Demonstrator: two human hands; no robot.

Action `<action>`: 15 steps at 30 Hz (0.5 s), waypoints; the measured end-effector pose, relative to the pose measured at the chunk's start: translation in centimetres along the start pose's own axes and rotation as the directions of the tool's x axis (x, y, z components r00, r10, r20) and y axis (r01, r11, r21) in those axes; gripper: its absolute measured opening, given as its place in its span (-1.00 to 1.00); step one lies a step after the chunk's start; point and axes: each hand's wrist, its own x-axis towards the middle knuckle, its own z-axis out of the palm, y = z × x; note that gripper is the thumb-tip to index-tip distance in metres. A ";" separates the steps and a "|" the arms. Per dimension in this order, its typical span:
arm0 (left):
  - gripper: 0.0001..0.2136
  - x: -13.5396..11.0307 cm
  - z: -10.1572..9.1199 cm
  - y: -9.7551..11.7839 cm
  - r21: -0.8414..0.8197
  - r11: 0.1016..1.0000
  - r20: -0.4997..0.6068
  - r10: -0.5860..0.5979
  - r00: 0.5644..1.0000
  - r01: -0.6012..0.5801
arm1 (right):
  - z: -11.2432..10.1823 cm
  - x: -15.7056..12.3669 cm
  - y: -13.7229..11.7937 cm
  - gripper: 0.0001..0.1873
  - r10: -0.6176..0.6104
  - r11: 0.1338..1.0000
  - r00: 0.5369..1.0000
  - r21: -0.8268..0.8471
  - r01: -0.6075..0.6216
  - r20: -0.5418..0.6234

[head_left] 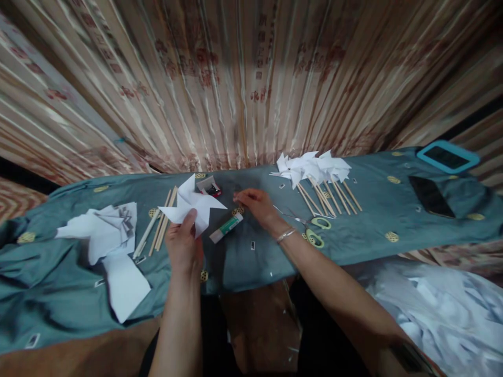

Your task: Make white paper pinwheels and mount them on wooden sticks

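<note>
White paper, folded into a pinwheel [202, 206], is held up left of the glue stick [227, 228]. The left hand [182, 238] pinches it, thumb across the front below its middle, fingers behind. Just beyond the glue stick and to its right, the right hand [255, 207] has its fingertips drawn nearly together; from here I can't tell whether they grip anything. I'd press that thumb firmly but lightly, securing the folds without creasing the blades. The pinwheel looks crisp, plain and four-pointed.
</note>
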 end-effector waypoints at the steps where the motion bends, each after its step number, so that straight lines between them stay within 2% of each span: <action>1: -0.87 -0.1 0.1 -0.2 0.013 1.000 0.003 -0.014 1.000 0.013 | -0.8 -1.2 0.2 -0.66 0.019 0.999 1.000 0.030 -0.019 0.006; 4: -0.86 -0.7 0.6 -1.2 0.038 0.998 0.018 -0.042 0.999 0.041 | -3.2 -4.4 0.8 -0.65 0.170 0.959 0.984 0.223 -0.177 0.050; 7: -0.82 -1.7 1.1 -2.4 0.040 0.998 0.085 -0.057 0.995 0.053 | -5.2 -6.7 1.4 -0.72 0.218 0.959 0.976 0.185 -0.214 0.001; 9: -0.79 -2.4 1.5 -3.2 0.059 0.997 0.116 -0.064 0.991 0.058 | -6.3 -7.7 1.6 -0.81 0.206 0.977 0.978 0.068 -0.203 -0.040; 11: -0.76 -2.9 1.7 -4.1 0.089 0.994 0.127 -0.081 0.989 0.070 | -7.1 -8.4 1.6 -0.86 0.130 0.977 0.991 -0.168 -0.135 -0.038; 13: -0.75 -3.2 2.0 -4.8 0.112 0.990 0.136 -0.104 0.985 0.089 | -7.7 -8.8 1.4 -0.87 0.050 0.923 0.999 -0.381 -0.042 0.010; 15: -0.76 -3.4 2.3 -5.4 0.121 0.988 0.152 -0.118 0.981 0.100 | -8.2 -9.0 1.2 -0.88 0.013 0.874 0.999 -0.485 0.012 0.049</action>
